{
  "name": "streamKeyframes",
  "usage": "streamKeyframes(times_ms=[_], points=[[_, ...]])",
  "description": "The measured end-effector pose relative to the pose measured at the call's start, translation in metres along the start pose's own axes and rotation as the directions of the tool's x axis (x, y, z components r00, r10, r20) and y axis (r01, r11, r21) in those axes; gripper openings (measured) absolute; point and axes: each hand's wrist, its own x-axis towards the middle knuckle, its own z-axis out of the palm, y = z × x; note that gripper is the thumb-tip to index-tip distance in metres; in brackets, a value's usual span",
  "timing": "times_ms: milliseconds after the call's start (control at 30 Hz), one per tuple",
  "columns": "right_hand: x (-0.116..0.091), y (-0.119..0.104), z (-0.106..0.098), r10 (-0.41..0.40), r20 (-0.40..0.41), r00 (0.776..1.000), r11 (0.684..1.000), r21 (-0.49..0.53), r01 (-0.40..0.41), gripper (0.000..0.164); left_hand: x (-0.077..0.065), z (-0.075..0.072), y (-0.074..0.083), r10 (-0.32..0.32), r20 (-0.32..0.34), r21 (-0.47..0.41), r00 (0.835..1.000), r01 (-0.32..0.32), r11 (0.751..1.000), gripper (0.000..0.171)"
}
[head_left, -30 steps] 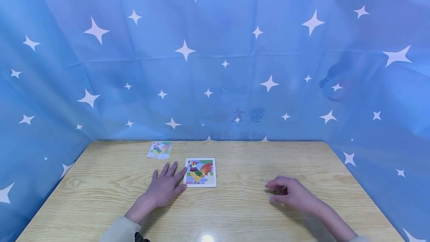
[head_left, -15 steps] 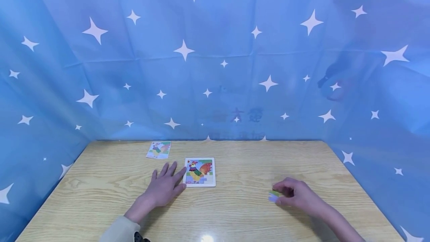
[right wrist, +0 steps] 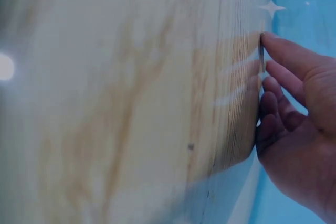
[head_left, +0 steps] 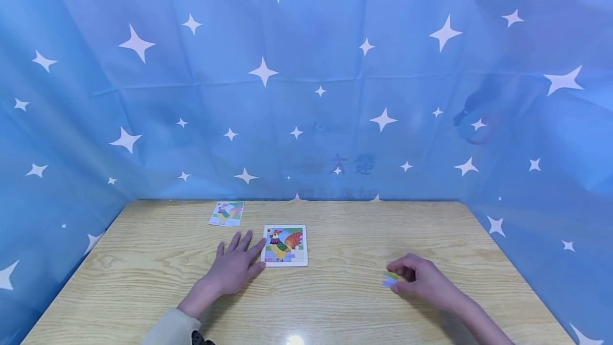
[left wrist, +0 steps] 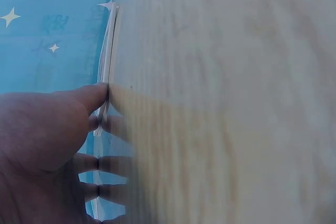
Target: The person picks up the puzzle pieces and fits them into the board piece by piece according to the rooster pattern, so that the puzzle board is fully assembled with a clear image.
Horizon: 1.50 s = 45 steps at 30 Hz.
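Note:
A small green and lilac puzzle piece [head_left: 390,280] lies flat on the table, pinched between the thumb and fingers of my right hand [head_left: 426,282]. In the right wrist view that hand [right wrist: 304,93] is at table level, the piece showing only as a thin edge [right wrist: 262,56]. My left hand [head_left: 232,271] rests with its fingers spread, thumb and index touching the left rim of a square white-framed jigsaw puzzle [head_left: 286,246] showing a rooster. Pale gaps show at the picture's lower right. The left wrist view has the thumb [left wrist: 94,97] against the frame's edge.
A paper card [head_left: 226,213] with a paler rooster picture lies behind the left hand, near the back edge of the wooden table [head_left: 345,238]. A blue curtain [head_left: 306,95] with white stars hangs behind and at both sides.
My right hand has shifted slightly right, and the puzzle piece, mostly hidden under its fingers one second ago, now shows. The left hand and the framed jigsaw puzzle have stayed in place.

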Motion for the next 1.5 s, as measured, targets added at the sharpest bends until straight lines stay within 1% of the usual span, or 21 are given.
streamKeyframes(times_ms=[100, 233, 300, 533, 667, 767, 900, 1000, 1100, 1233, 1300, 1400, 1500], points=[[0.0, -0.002, 0.0, 0.024, -0.003, 1.0, 1.0, 0.001, -0.024, 0.035, 0.0, 0.0, 0.0, -0.002, -0.001, -0.001, 1.0, 0.002, 1.0, 0.056], [0.002, -0.005, 0.0, 0.078, 0.017, 0.997, 0.997, 0.016, -0.078, 0.036, 0.0, -0.001, 0.001, 0.002, 0.002, -0.005, 1.0, -0.002, 1.0, 0.056], [0.003, -0.006, -0.001, 0.091, 0.028, 0.995, 0.995, 0.025, -0.092, 0.035, 0.0, -0.001, 0.001, -0.001, 0.006, 0.0, 1.0, 0.001, 1.0, 0.057], [0.008, -0.007, 0.0, 0.06, 0.021, 0.998, 0.997, 0.047, -0.061, 0.034, 0.001, 0.001, 0.0, -0.008, 0.009, 0.014, 1.0, 0.008, 1.0, 0.056], [0.009, -0.008, 0.0, 0.077, 0.009, 0.997, 0.994, 0.072, -0.077, 0.032, 0.001, 0.002, -0.001, -0.008, 0.008, 0.012, 1.0, 0.007, 1.0, 0.056], [0.01, -0.009, 0.0, 0.09, -0.001, 0.996, 0.993, 0.07, -0.09, 0.029, 0.0, 0.002, -0.001, -0.007, 0.006, 0.008, 1.0, 0.007, 1.0, 0.056], [0.015, -0.011, 0.001, 0.1, 0.005, 0.995, 0.994, 0.042, -0.1, 0.024, 0.001, 0.002, -0.002, -0.008, 0.005, 0.009, 1.0, 0.008, 1.0, 0.056], [0.021, -0.013, 0.002, 0.095, 0.02, 0.995, 0.994, 0.043, -0.095, 0.018, 0.001, 0.003, -0.003, -0.009, 0.002, 0.007, 1.0, 0.009, 1.0, 0.056], [0.03, -0.017, 0.005, 0.082, 0.04, 0.996, 0.994, 0.073, -0.085, 0.014, 0.001, 0.006, -0.004, -0.014, -0.003, 0.011, 1.0, 0.014, 1.0, 0.057], [0.043, -0.026, 0.012, 0.073, 0.067, 0.995, 0.992, 0.093, -0.079, 0.013, 0.0, 0.005, -0.003, -0.019, -0.004, 0.01, 1.0, 0.019, 1.0, 0.057], [0.052, -0.03, 0.015, 0.052, 0.07, 0.996, 0.994, 0.098, -0.058, 0.013, -0.001, 0.002, -0.001, -0.023, -0.002, 0.004, 1.0, 0.023, 1.0, 0.056], [0.068, -0.038, 0.02, 0.019, 0.049, 0.999, 0.995, 0.1, -0.023, 0.013, -0.001, 0.001, 0.0, -0.031, 0.006, 0.007, 0.999, 0.031, 0.999, 0.057], [0.086, -0.046, 0.026, 0.004, 0.015, 1.0, 0.994, 0.112, -0.006, 0.013, 0.0, 0.001, 0.0, -0.025, 0.008, 0.013, 1.0, 0.025, 1.0, 0.057]])
